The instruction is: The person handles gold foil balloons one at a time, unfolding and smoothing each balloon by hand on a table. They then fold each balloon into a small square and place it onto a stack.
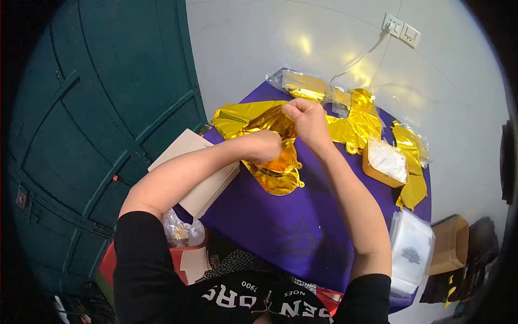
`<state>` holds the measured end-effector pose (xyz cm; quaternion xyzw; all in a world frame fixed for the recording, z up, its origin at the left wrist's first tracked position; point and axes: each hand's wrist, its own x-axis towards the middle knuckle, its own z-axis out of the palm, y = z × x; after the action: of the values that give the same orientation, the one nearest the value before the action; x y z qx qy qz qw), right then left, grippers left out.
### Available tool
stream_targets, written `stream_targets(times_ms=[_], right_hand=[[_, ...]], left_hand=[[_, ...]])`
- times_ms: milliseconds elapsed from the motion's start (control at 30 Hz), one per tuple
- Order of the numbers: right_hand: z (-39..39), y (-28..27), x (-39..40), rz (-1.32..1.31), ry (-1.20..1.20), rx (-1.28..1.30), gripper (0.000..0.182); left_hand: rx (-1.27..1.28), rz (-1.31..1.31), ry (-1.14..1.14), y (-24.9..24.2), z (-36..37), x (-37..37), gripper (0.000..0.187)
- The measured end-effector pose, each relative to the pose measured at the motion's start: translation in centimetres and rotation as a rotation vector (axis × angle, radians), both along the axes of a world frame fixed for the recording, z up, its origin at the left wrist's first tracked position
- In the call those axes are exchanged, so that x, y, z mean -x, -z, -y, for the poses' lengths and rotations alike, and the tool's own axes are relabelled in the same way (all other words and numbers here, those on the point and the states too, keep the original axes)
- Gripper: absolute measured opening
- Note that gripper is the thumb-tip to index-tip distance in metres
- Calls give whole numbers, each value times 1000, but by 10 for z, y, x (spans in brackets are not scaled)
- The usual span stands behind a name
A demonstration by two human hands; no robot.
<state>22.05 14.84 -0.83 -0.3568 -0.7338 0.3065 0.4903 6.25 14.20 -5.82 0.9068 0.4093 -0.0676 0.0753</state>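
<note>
Head view: a crumpled gold foil balloon [275,162] is held just above a purple-covered table [302,227], near its far left part. The left hand [265,146] is clenched on the foil's middle; the right hand [307,120] is pinched shut on its upper edge. More gold foil pieces [356,121] and a small box of white bags [384,162] are seen to the right.

Single head-mounted view, fisheye with dark vignetted corners. Looks forward and steeply down over the wearer's chest and forearms onto the purple counter [302,227], close range. Green door [102,108] fills left side, white wall [302,48] with socket [401,29] top. No second view.
</note>
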Motion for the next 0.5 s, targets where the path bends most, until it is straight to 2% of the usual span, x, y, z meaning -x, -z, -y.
stream_targets(times_ms=[100,200,300,333,433,500], right_hand=[[4,-1,3,-55,-18,-42,16],[6,-13,3,-200,-20,-52,15],[13,-38,-12,-323,33,-95,13],[14,-45,-19,-367,62,-115,13],[23,-60,-48,-473,102,-149,14],[34,-70,-71,-531,160,-206,14]], left_hand=[[-93,-36,-448,-18,10,-8,24],[-20,-87,-372,19,-39,17,41],[67,-176,-395,-5,-53,28,64],[206,-157,-531,-2,-63,33,72],[260,-189,-554,-14,-69,40,85],[125,-163,-628,-7,-66,41,116]])
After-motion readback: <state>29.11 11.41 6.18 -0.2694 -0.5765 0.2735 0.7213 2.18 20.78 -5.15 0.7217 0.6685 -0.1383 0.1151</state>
